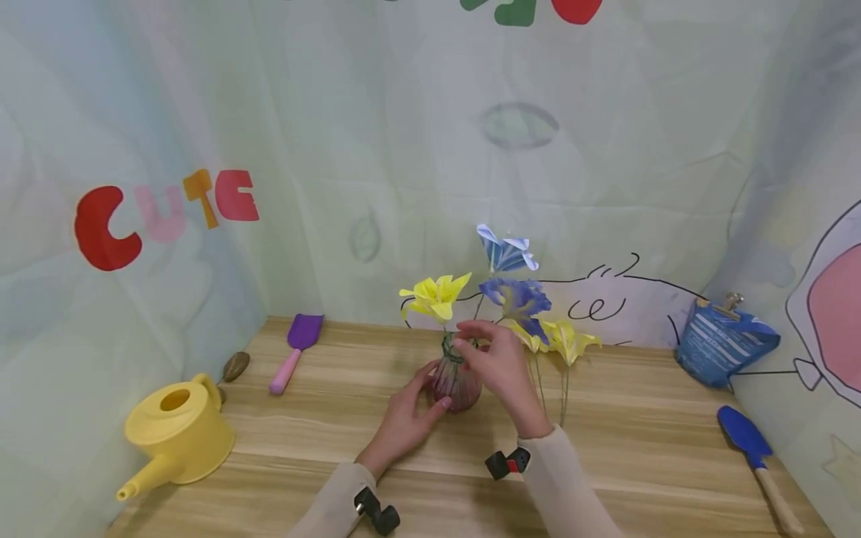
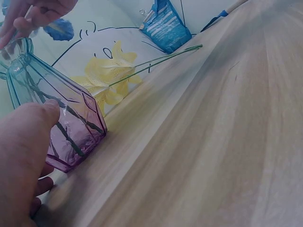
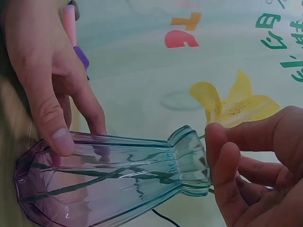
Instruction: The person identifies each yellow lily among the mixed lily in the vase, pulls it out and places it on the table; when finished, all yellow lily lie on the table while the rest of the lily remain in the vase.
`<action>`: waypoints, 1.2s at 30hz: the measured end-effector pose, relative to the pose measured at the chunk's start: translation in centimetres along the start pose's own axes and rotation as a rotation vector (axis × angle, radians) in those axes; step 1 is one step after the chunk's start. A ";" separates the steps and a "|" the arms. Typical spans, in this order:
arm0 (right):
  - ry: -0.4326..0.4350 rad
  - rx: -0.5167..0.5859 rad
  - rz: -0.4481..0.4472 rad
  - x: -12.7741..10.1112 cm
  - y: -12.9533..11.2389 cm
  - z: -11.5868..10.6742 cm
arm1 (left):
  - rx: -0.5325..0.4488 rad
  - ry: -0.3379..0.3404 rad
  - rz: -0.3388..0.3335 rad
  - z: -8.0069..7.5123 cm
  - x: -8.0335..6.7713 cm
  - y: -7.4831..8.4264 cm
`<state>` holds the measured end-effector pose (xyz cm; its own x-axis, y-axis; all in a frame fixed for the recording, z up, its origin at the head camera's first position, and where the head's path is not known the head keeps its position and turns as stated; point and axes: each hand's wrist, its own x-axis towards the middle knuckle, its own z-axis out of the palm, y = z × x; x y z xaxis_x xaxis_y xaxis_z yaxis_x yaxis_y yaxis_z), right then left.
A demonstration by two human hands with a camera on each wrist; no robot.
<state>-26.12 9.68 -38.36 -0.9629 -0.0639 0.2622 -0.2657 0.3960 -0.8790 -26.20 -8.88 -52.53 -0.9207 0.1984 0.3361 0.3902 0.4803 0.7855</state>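
A ribbed glass vase [image 3: 128, 182], teal at the neck and purple at the base, stands on the wooden table with green stems crossing inside. My left hand [image 1: 406, 418] grips its lower body, thumb on the near side. At the vase's mouth is my right hand [image 1: 498, 362], thumb and index fingertips close together by the rim; whether a stem lies between them is hidden. A yellow lily [image 1: 437, 297] rises from the vase. Behind my right hand stand a pale blue flower [image 1: 507, 252] and a blue-violet flower [image 1: 518, 299], their lower stems partly covered.
Two yellow lilies [image 2: 111, 71] lie right of the vase, stems toward me. To the left are a yellow watering can [image 1: 178, 430], a stone [image 1: 236, 366] and a purple-and-pink toy shovel [image 1: 303, 336]. A clipped blue bag [image 1: 723, 344] and a blue trowel [image 1: 743, 435] sit at right.
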 end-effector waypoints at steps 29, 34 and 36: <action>0.076 -0.215 -0.019 1.4 -0.5 2.0 | -0.002 -0.001 -0.015 0.1 -0.1 -0.1; 0.071 -0.182 -0.016 1.4 -0.4 2.0 | -0.001 0.001 -0.020 0.2 0.0 0.0; 0.072 -0.156 -0.012 1.4 -0.4 1.9 | 0.002 0.001 -0.020 0.2 0.0 0.0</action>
<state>-27.49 7.66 -38.36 -0.9523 -0.0057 0.3050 -0.2610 0.5330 -0.8049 -26.19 -8.75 -52.64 -0.9283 0.1877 0.3209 0.3717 0.4859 0.7911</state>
